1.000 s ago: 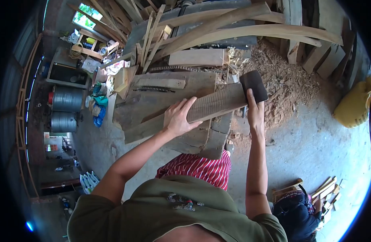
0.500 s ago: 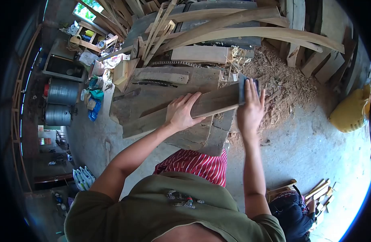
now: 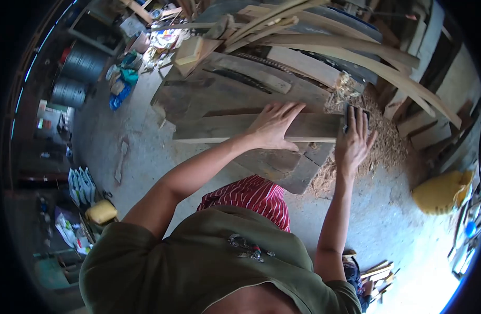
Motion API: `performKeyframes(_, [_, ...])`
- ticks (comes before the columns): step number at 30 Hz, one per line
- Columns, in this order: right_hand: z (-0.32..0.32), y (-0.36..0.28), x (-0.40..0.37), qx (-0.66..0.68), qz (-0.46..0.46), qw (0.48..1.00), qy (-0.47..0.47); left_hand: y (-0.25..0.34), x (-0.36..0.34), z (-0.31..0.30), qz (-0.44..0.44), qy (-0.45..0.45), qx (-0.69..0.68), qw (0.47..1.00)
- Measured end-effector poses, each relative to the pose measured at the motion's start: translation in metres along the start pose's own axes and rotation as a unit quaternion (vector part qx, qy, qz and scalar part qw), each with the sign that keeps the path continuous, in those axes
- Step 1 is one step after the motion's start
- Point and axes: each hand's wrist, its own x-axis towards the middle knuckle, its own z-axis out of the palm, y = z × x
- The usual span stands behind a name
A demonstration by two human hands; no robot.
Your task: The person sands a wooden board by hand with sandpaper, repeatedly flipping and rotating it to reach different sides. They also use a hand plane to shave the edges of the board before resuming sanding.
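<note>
A long wooden board (image 3: 214, 127) lies across the worn wooden workbench (image 3: 298, 183). My left hand (image 3: 274, 125) grips the board near its middle, fingers over the top face and thumb at the near edge. At the board's right end, my right hand (image 3: 354, 144) presses a dark sheet that looks like sandpaper (image 3: 346, 119), its fingers laid along it. Most of the sheet is hidden under those fingers, and its far edge shows beyond them.
Curved wooden strips (image 3: 350, 49) and a pale plank (image 3: 303, 64) lie behind the bench top. Wood shavings (image 3: 389, 144) cover the floor on the right, near a yellow sack (image 3: 442, 193). Metal drums (image 3: 83, 65) stand at the left. Part of another person (image 3: 351, 272) shows at lower right.
The view has turned, so the board now appears level and farther right. My right hand stays at the board's right end with the sheet; my left hand keeps its hold.
</note>
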Motion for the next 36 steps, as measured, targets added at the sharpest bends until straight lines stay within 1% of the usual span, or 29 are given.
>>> performKeyframes(3, [0.005,-0.002,0.0,-0.024,0.022,0.999,0.008,-0.035,-0.05,-0.054,-0.042,-0.092,0.038,0.994])
performKeyframes(4, [0.006,-0.005,0.0,-0.034,0.024,0.999,0.016,-0.054,-0.074,-0.073,-0.067,-0.089,0.055,0.992])
performKeyframes(6, [0.008,-0.018,0.0,-0.029,0.022,0.999,0.026,-0.084,-0.124,-0.11,-0.159,-0.081,0.094,0.979])
performKeyframes(7, [0.006,-0.024,-0.002,-0.029,0.031,0.998,0.037,-0.107,-0.155,-0.116,-0.187,-0.051,0.064,0.979])
performKeyframes(9, [0.008,-0.062,-0.015,0.007,-0.067,0.998,0.015,-0.136,-0.208,-0.121,-0.281,-0.028,0.008,0.959])
performKeyframes(10, [0.003,-0.103,-0.026,0.057,-0.115,0.992,0.016,-0.145,-0.223,-0.117,-0.275,-0.024,0.0,0.961])
performKeyframes(12, [-0.001,-0.176,-0.063,0.096,-0.188,0.972,-0.104,-0.157,-0.247,-0.101,-0.316,0.001,-0.086,0.945])
performKeyframes(13, [-0.012,-0.211,-0.081,0.12,-0.254,0.95,-0.139,-0.166,-0.252,-0.084,-0.312,0.003,-0.099,0.945])
performKeyframes(14, [-0.02,-0.228,-0.093,0.143,-0.317,0.921,-0.174,-0.176,-0.255,-0.065,-0.299,0.037,-0.138,0.944])
performKeyframes(15, [-0.019,-0.225,-0.091,0.131,-0.32,0.921,-0.178,-0.182,-0.255,-0.05,-0.287,0.071,-0.176,0.939])
performKeyframes(16, [-0.016,-0.216,-0.086,0.095,-0.324,0.931,-0.142,-0.186,-0.254,-0.042,-0.285,0.072,-0.187,0.937])
performKeyframes(17, [-0.011,-0.203,-0.078,0.061,-0.33,0.936,-0.106,-0.191,-0.253,-0.035,-0.283,0.111,-0.216,0.928])
performKeyframes(18, [0.007,-0.153,-0.064,0.13,-0.251,0.944,-0.168,-0.194,-0.251,-0.029,-0.282,0.149,-0.244,0.916])
performKeyframes(19, [0.02,-0.106,-0.049,0.122,-0.254,0.944,-0.173,-0.194,-0.249,-0.028,-0.284,0.149,-0.253,0.913])
performKeyframes(20, [0.028,-0.062,-0.035,0.022,-0.126,0.988,-0.091,-0.192,-0.246,-0.032,-0.294,0.133,-0.309,0.895])
performKeyframes(21, [0.027,-0.026,-0.021,-0.078,0.006,0.997,-0.001,-0.191,-0.245,-0.033,-0.301,0.117,-0.362,0.874])
performKeyframes(22, [0.017,-0.002,-0.009,-0.043,0.042,0.998,0.024,-0.192,-0.245,-0.029,-0.299,0.12,-0.367,0.873])
performKeyframes(23, [0.018,0.026,0.004,0.17,0.06,0.982,0.046,-0.194,-0.246,-0.025,-0.297,0.136,-0.392,0.86])
performKeyframes(24, [0.032,0.068,0.015,0.293,0.234,0.926,-0.057,-0.193,-0.247,-0.02,-0.295,0.151,-0.418,0.846])
performKeyframes(25, [0.025,0.065,0.019,0.399,0.348,0.848,-0.018,-0.188,-0.246,-0.025,-0.295,0.152,-0.423,0.843])
performKeyframes(26, [0.019,0.062,0.023,0.494,0.451,0.743,0.023,-0.184,-0.245,-0.03,-0.302,0.154,-0.405,0.849])
performKeyframes(27, [0.021,0.066,0.022,0.493,0.448,0.746,0.022,-0.18,-0.245,-0.035,-0.31,0.158,-0.384,0.855])
performKeyframes(29, [0.045,0.075,0.016,0.673,0.436,0.595,-0.056,-0.182,-0.244,-0.036,-0.311,0.146,-0.375,0.861])
performKeyframes(30, [0.057,0.079,0.017,0.676,0.435,0.592,-0.063,-0.183,-0.246,-0.039,-0.312,0.13,-0.361,0.869])
performKeyframes(31, [0.066,0.085,0.018,0.69,0.403,0.598,-0.07,-0.184,-0.252,-0.033,-0.319,0.13,-0.356,0.869])
performKeyframes(32, [0.075,0.091,0.017,0.703,0.372,0.602,-0.075,-0.184,-0.257,-0.023,-0.304,0.159,-0.355,0.87])
performKeyframes(33, [0.072,0.084,0.021,0.671,0.402,0.617,-0.081,-0.183,-0.259,-0.017,-0.287,0.186,-0.354,0.87])
performKeyframes(34, [0.067,0.082,0.029,0.671,0.407,0.614,-0.083,-0.175,-0.258,-0.026,-0.29,0.183,-0.352,0.871])
performKeyframes(36, [0.063,0.08,0.039,0.544,0.409,0.725,-0.11,-0.16,-0.258,-0.045,-0.343,0.112,-0.378,0.853])
